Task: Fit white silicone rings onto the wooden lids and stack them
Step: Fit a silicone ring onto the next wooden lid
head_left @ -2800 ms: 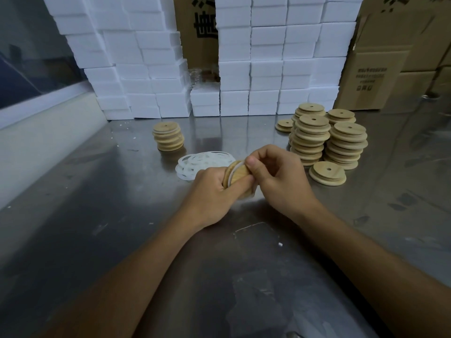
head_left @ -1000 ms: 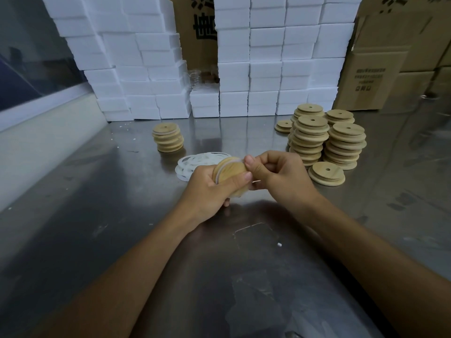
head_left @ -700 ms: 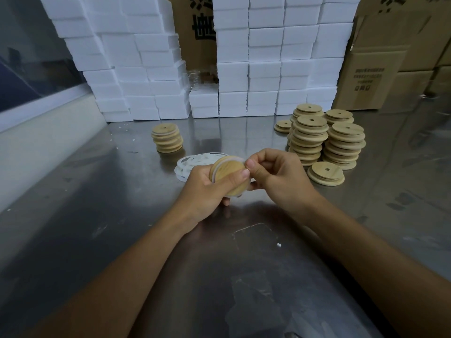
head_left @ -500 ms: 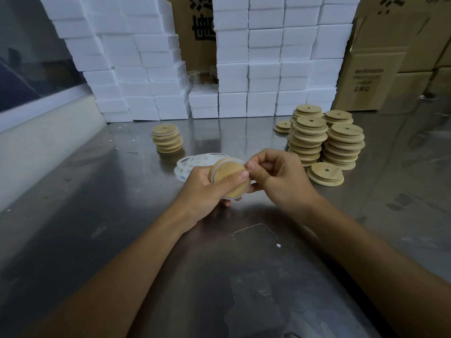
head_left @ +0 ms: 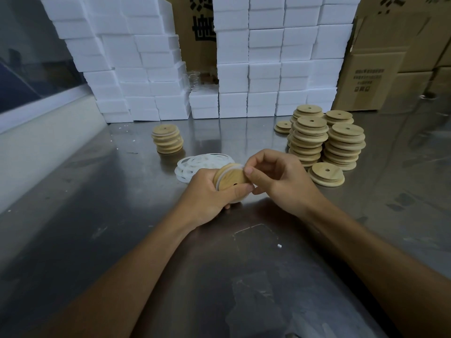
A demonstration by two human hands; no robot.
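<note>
From the head view, my left hand [head_left: 207, 191] grips a wooden lid [head_left: 230, 178] above the steel table [head_left: 97, 215], thumb across its face. My right hand [head_left: 280, 181] pinches the white ring [head_left: 225, 172] at the lid's upper rim. Loose rings [head_left: 195, 163] lie just behind. Fitted lids [head_left: 167, 139] stack far left, bare lids [head_left: 324, 140] right. Behind them, white foam boxes [head_left: 244, 69] and cartons [head_left: 380, 76] stand shut, contents unseen.

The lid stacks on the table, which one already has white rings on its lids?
The short stack standing alone at the left, behind the loose rings. White bands show between its lids; the taller stacks on the right are bare wood.
</note>
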